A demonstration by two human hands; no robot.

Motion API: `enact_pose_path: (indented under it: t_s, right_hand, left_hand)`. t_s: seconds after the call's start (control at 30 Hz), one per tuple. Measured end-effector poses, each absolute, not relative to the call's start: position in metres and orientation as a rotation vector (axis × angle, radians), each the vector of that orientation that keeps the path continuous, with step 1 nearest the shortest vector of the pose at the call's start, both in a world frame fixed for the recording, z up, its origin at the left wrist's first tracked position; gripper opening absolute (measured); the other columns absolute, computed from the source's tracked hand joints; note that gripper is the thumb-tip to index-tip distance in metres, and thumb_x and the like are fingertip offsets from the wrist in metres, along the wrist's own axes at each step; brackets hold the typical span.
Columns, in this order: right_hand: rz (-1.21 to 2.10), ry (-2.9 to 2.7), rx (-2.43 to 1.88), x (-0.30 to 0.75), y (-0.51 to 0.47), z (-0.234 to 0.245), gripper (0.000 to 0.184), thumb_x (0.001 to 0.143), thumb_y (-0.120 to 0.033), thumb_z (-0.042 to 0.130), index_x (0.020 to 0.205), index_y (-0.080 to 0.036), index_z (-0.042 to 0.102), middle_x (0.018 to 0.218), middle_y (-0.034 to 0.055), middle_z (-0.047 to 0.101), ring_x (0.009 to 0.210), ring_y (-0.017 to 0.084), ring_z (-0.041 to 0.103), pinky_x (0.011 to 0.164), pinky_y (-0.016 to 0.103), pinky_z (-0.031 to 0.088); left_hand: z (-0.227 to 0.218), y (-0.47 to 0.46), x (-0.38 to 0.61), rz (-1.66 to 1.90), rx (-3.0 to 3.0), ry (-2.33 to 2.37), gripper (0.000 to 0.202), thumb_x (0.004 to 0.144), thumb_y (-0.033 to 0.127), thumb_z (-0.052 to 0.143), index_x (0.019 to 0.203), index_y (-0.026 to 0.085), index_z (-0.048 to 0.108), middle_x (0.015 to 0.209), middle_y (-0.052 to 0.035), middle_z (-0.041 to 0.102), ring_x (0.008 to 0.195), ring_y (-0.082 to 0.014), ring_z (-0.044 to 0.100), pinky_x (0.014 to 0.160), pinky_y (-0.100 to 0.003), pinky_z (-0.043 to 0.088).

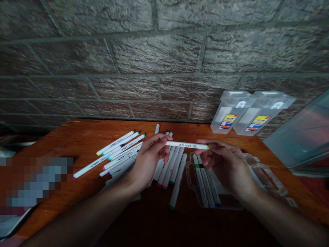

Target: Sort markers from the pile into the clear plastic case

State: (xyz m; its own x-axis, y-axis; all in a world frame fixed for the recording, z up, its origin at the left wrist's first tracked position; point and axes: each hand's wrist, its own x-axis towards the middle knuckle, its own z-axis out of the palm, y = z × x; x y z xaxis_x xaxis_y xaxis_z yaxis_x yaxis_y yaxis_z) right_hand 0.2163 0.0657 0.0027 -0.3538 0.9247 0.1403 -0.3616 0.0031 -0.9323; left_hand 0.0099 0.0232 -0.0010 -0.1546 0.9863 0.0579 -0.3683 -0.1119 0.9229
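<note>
A white marker pen (187, 145) with a light green end is held level above the table between both hands. My left hand (151, 151) pinches its left end, and the fingers of my right hand (223, 159) grip the green end. Below and between the hands lie several white markers (168, 171) with coloured ends. More markers (118, 144) spread out to the left of my left hand. Under my right hand is an open clear plastic case (190, 176), with several markers (205, 185) side by side in it.
Two clear plastic boxes (223, 111) with yellow and blue labels stand at the back right of the wooden table (82, 137). A brick wall (154, 51) rises behind it. At the left edge a pixelated area covers some object. A translucent panel (303, 130) stands at the right.
</note>
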Motion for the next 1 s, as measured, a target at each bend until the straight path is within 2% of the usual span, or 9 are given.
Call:
enact_pose_path:
  t_s: [0.67,1.0]
  right_hand:
    - [1.585,-1.189,-0.659,0.2174,0.0683,-0.0003,0.025,0.086,-0.024,0.065,0.101,-0.016,0.084,0.083,0.01,0.08,0.056,0.014,0.06,0.046,0.023,0.048]
    - [1.488,-1.242,-0.705,0.219,0.0691,-0.0061,0.02,0.087,-0.03,0.075,0.103,-0.019,0.082,0.082,0.006,0.078,0.054,0.011,0.059,0.045,0.02,0.046]
  left_hand:
    - [-0.0037,0.0238,0.0092,1.568,0.86,0.94,0.016,0.091,0.025,0.066,0.095,0.013,0.076,0.071,-0.0011,0.063,0.055,-0.0094,0.054,0.054,-0.022,0.041]
    - [-0.002,0.0224,0.01,1.556,0.886,0.915,0.018,0.092,0.027,0.066,0.098,0.014,0.078,0.073,-0.0028,0.067,0.057,-0.0098,0.056,0.055,-0.021,0.042]
